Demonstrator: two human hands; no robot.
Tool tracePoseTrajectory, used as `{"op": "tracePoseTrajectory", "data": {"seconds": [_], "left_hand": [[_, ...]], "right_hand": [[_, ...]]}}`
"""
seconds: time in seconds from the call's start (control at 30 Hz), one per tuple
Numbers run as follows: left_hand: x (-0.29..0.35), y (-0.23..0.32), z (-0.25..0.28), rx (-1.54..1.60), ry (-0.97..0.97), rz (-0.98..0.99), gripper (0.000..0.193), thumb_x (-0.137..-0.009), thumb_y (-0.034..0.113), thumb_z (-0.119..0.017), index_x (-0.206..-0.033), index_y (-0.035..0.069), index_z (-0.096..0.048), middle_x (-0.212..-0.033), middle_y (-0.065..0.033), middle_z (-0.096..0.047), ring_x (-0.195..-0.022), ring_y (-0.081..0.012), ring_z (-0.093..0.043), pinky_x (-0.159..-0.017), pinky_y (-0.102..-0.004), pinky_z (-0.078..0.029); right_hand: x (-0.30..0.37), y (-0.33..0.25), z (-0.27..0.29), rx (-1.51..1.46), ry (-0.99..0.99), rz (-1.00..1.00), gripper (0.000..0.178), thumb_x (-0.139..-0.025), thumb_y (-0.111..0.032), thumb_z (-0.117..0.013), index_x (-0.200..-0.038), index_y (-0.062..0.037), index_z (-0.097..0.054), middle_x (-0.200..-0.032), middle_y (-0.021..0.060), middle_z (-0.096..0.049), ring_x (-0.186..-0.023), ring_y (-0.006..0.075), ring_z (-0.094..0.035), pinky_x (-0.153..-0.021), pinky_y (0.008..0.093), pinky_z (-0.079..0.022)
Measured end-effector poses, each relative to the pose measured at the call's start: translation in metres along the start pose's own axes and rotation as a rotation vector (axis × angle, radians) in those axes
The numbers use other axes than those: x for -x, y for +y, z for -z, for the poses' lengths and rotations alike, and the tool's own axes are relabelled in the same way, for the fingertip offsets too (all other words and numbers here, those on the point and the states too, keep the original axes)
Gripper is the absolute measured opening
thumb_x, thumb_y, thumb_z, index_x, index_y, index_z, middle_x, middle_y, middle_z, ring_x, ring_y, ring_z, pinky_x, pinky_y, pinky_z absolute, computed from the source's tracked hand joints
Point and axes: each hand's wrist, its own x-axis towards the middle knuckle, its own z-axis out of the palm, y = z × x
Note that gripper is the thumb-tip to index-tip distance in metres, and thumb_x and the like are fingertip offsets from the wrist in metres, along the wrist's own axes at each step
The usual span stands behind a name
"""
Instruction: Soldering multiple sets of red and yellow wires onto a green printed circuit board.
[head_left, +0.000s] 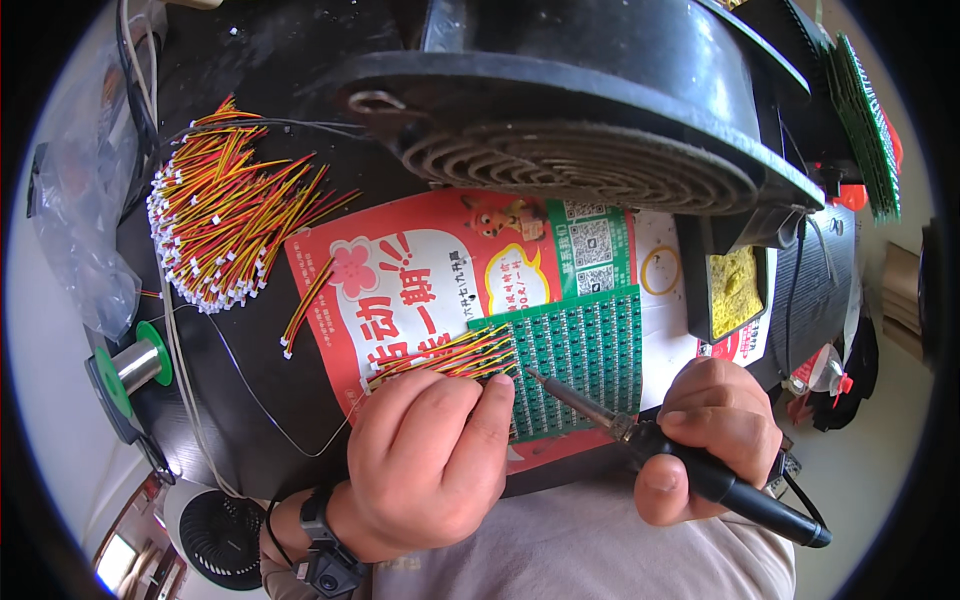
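Observation:
My left hand [430, 455] is closed at the left edge of a green circuit board panel [585, 350], thumb and fingertips pinched together. A thin solder wire [285, 437] curves up from the left and runs into this hand; its tip is hidden. Beside the fingers, several red, yellow and black connector wires [450, 352] lie with their ends along the board's left edge. My right hand [715, 435] is wrapped round a black-handled soldering iron [740, 492]. The iron's tip points left, close to the wire ends and the left fingertips; whether it touches cannot be made out.
A big black fan [580, 130] stands just beyond the board. A yellow sponge [735, 290] sits in a dark holder on the right. Far left are a heap of connector wires [220, 220] and a solder spool [140, 365]. A red printed sheet [335, 300] lies underneath.

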Motion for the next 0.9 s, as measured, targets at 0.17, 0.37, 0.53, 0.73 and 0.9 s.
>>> {"op": "tracePoseTrajectory", "data": {"seconds": [0.17, 0.37, 0.53, 0.73, 0.9], "left_hand": [[0.0006, 0.0003, -0.0005, -0.006, -0.004, 0.001, 0.029, -0.063, -0.013, -0.072, -0.091, -0.008, -0.07, -0.078, -0.0121, -0.059, -0.065, -0.0295, -0.059, -0.056, -0.0371, -0.049], [0.0, -0.0001, 0.0007, 0.038, 0.006, 0.021, 0.028, -0.065, -0.013, -0.073, -0.092, -0.008, -0.07, -0.08, -0.0128, -0.06, -0.066, -0.0303, -0.06, -0.057, -0.0376, -0.05], [0.0001, -0.0001, 0.0003, 0.032, 0.008, 0.019, 0.029, -0.065, -0.013, -0.073, -0.093, -0.008, -0.07, -0.081, -0.0133, -0.06, -0.067, -0.0312, -0.061, -0.058, -0.0381, -0.051], [-0.0005, 0.0008, 0.0, 0.031, 0.009, 0.023, 0.028, -0.065, -0.013, -0.073, -0.093, -0.008, -0.07, -0.081, -0.0133, -0.06, -0.067, -0.0315, -0.061, -0.059, -0.0385, -0.051], [-0.0005, 0.0019, 0.0, 0.025, -0.003, 0.034, 0.028, -0.065, -0.013, -0.073, -0.093, -0.008, -0.07, -0.081, -0.0131, -0.06, -0.068, -0.0315, -0.061, -0.059, -0.0384, -0.051]], "right_hand": [[0.0006, -0.0014, -0.0001, 0.035, -0.036, -0.022, 0.032, -0.073, -0.01, -0.079, -0.089, 0.0068, -0.057, -0.062, 0.0084, -0.058, -0.043, 0.0189, -0.052, -0.038, 0.0298, -0.041], [-0.0015, -0.0016, 0.0014, 0.023, -0.085, -0.027, 0.032, -0.073, -0.009, -0.079, -0.09, 0.0075, -0.058, -0.064, 0.0091, -0.059, -0.043, 0.0195, -0.052, -0.038, 0.0303, -0.042], [-0.0009, -0.0029, 0.0003, 0.041, -0.075, -0.026, 0.032, -0.073, -0.009, -0.079, -0.091, 0.0078, -0.058, -0.065, 0.0095, -0.06, -0.044, 0.0197, -0.053, -0.038, 0.0303, -0.042], [-0.001, -0.0017, 0.0006, 0.041, -0.087, -0.013, 0.033, -0.073, -0.009, -0.08, -0.091, 0.0083, -0.058, -0.067, 0.0102, -0.062, -0.044, 0.0196, -0.053, -0.039, 0.0298, -0.043], [-0.0019, -0.0012, 0.0013, 0.037, -0.093, -0.007, 0.033, -0.073, -0.008, -0.08, -0.091, 0.0087, -0.058, -0.067, 0.0102, -0.062, -0.044, 0.0194, -0.054, -0.039, 0.0299, -0.044]]}}
